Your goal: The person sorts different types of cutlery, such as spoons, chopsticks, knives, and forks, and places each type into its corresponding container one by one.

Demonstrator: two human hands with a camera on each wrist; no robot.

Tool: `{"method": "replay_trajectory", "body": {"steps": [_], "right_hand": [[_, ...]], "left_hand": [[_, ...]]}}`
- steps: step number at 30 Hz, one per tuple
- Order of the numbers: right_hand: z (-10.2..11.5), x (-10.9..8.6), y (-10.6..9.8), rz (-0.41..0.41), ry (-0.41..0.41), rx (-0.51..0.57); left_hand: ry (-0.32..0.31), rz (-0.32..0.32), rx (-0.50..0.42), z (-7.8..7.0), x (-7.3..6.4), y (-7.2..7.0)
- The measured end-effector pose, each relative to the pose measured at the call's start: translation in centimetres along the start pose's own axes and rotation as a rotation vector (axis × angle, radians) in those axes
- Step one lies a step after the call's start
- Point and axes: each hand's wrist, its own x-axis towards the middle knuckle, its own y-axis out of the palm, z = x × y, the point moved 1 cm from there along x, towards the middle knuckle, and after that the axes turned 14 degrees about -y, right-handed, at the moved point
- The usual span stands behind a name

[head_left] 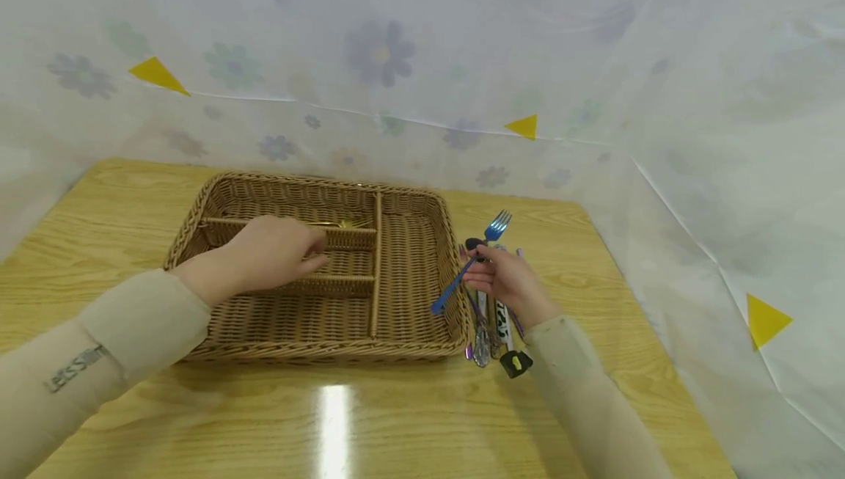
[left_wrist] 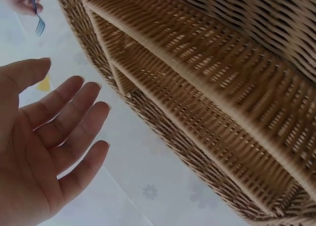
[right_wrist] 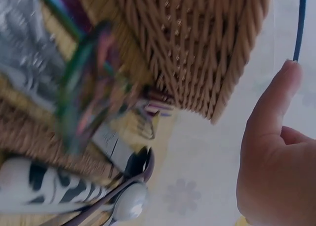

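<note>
The right hand pinches a blue fork at mid-handle, tines up beyond the fingers; the left hand, fingers relaxed and empty, hovers over a wicker basket. Good handling calls for a light, steady pinch, handle clear of the weave. Count: one held fork; one basket, four visible compartments; the cutlery pile below the right hand overlaps too much to count.
</note>
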Motion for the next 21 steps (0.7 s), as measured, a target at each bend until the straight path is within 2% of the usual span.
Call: {"method": "replay_trajectory", "body": {"steps": [5, 13, 21], "right_hand": [[0.2, 0.1, 1.7, 0.004, -0.019, 0.062], [0.1, 0.2, 3.5, -0.030, -0.011, 0.083], [0.3, -0.2, 6.2, 0.020, -0.015, 0.071]], "left_hand": [[0.004, 0.009, -0.004, -0.8, 0.6, -0.2], [0.005, 0.027, -0.008, -1.8, 1.4, 0.2], [-0.014, 0.064, 0.002, -3.7, 2.6, 1.1]]}}
